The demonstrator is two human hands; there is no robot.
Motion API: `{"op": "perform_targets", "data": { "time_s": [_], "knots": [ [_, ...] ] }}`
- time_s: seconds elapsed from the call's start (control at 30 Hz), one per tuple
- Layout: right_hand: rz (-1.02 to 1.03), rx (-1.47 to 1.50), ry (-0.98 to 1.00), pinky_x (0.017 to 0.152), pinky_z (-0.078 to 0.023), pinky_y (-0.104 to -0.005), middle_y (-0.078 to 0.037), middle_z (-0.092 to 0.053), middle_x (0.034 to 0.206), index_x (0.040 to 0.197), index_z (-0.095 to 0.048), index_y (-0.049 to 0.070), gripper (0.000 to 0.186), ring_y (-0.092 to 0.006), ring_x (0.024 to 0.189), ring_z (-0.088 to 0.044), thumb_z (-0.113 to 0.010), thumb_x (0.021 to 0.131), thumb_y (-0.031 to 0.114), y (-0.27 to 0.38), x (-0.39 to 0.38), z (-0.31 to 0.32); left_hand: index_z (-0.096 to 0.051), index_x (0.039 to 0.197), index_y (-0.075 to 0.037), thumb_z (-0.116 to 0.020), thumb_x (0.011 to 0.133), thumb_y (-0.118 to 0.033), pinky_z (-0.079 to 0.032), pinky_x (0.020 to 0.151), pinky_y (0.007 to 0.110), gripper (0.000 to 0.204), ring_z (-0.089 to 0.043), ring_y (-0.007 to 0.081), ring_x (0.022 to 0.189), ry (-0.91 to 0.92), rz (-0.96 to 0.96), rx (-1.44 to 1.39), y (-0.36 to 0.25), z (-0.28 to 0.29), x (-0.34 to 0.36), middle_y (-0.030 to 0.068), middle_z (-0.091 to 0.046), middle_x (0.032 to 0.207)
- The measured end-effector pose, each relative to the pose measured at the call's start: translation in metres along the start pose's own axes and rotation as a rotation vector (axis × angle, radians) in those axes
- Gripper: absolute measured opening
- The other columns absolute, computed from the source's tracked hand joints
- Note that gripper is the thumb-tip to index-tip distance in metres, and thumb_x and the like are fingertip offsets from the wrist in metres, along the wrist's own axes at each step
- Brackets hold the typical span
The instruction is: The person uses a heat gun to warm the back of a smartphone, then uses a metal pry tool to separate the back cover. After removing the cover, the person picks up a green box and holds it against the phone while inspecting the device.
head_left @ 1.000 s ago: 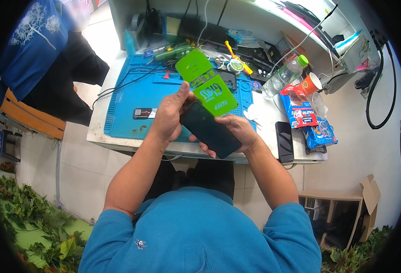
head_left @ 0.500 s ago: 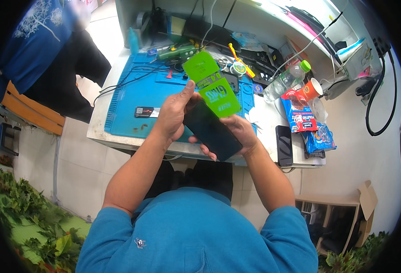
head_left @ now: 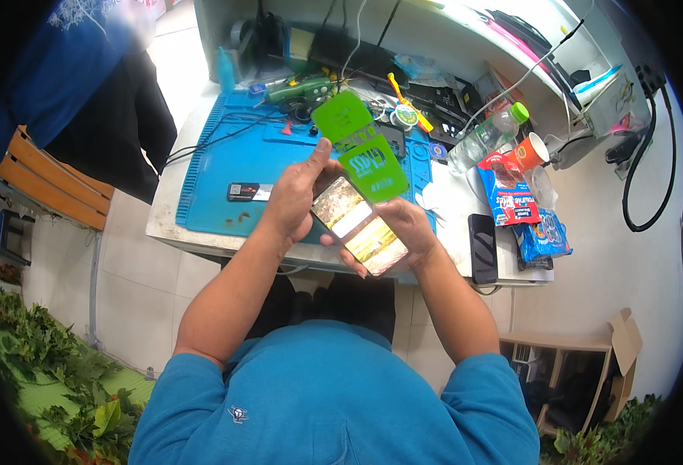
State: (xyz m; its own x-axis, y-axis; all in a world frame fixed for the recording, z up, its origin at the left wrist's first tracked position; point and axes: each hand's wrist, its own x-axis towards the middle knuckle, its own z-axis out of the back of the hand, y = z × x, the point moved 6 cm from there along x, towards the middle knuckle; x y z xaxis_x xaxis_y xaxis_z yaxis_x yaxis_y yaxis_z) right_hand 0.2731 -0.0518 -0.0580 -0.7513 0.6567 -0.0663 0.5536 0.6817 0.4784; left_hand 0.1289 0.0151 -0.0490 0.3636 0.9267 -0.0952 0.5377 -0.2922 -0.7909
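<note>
A smartphone (head_left: 361, 229) with a lit screen is held tilted over the table's front edge. My left hand (head_left: 299, 190) is closed round its upper left side, with the thumb raised. At the lower right end, my right hand (head_left: 407, 225) grips the phone, its fingertips showing under the near edge. Just beyond the phone stands a bright green printed packet (head_left: 372, 167), flat and two-paneled, its lower edge beside my right hand. Which hand bears the packet is hidden. Under it all lies a blue work mat (head_left: 221, 155), with a small black-and-white strip (head_left: 248, 191) left of my left hand.
A second phone (head_left: 482, 248) lies at the right, near snack packets (head_left: 508, 190), a paper cup (head_left: 529, 152) and a plastic bottle (head_left: 490, 138). Tools and cables, including a green-handled tool (head_left: 299, 89), crowd the back. At far left stands another person (head_left: 101, 116) beside an orange bench (head_left: 55, 182).
The phone's screen has gone from dark to lit, showing a bright picture. The green packet has tilted slightly. My hands stay nearly in place, while the other person has shifted a little.
</note>
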Motion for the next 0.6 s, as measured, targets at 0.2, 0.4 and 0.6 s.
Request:
{"op": "perform_targets", "data": {
  "time_s": [0.2, 0.4, 0.6],
  "knots": [
    [-0.045, 0.008, -0.003, 0.068, -0.067, -0.0542, -0.047, -0.054, 0.139, 0.16, -0.034, -0.004, 0.069, -0.0505, 0.094, -0.074, -0.043, 0.104, 0.035, 0.0, 0.0039, 0.0018, -0.074, 0.101, 0.003, -0.061, 0.108, -0.055, -0.055, 0.088, 0.033, 0.06, -0.07, 0.0182, 0.091, -0.012, 0.012, -0.018, -0.002, 0.0019, 0.0012, 0.012, -0.074, 0.096],
    [-0.019, 0.018, 0.043, 0.07, -0.066, -0.0562, -0.046, -0.055, 0.138, 0.159, -0.034, -0.005, 0.07, -0.0502, 0.094, -0.074, -0.045, 0.102, 0.033, 0.0001, 0.0029, 0.0008, -0.073, 0.106, 0.004, -0.058, 0.108, -0.057, -0.056, 0.092, 0.034, 0.063, -0.071, 0.0203, 0.095, 0.03, 0.005, 0.007, 0.0026, 0.0069, 0.0046, 0.0146, -0.074, 0.101],
    [-0.045, 0.033, 0.013, 0.068, -0.066, -0.056, -0.047, -0.056, 0.136, 0.158, -0.035, -0.006, 0.071, -0.0512, 0.093, -0.074, -0.049, 0.099, 0.031, 0.0, 0.0032, 0.0053, -0.072, 0.109, 0.005, -0.053, 0.109, -0.06, -0.058, 0.095, 0.036, 0.068, -0.073, 0.0223, 0.098, 0.036, 0.03, -0.008, 0.0043, 0.0092, 0.0069, 0.0164, -0.075, 0.105]
  ]
}}
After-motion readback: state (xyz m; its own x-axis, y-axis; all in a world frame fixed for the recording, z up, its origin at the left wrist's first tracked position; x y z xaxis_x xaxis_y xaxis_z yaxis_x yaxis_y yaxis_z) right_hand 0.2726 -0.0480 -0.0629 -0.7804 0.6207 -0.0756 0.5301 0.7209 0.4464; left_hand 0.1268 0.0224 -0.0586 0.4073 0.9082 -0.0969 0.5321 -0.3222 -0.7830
